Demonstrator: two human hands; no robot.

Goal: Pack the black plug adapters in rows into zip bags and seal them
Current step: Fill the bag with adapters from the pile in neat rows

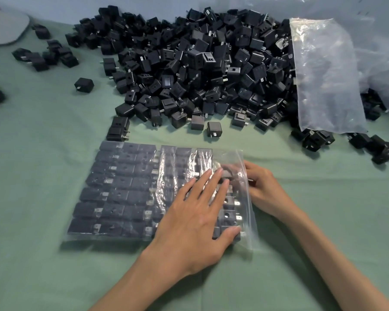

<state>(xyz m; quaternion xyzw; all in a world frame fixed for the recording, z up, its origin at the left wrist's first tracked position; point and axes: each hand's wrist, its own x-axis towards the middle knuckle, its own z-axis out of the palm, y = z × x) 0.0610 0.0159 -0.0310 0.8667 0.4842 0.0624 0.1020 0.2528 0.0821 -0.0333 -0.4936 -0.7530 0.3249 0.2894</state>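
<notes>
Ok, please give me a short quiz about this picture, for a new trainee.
1. True or false: the left hand lies flat on the filled bag.
2. Which side is the bag's open end: A left, B right, C far?
3. What lies heaped behind the bag?
Key: 1 true; 2 B, where the right hand works; 3 loose adapters, partly under an empty bag.

zip bag [126, 191] before adapter pile [200, 70] | spare bags [326, 75] right of pile
</notes>
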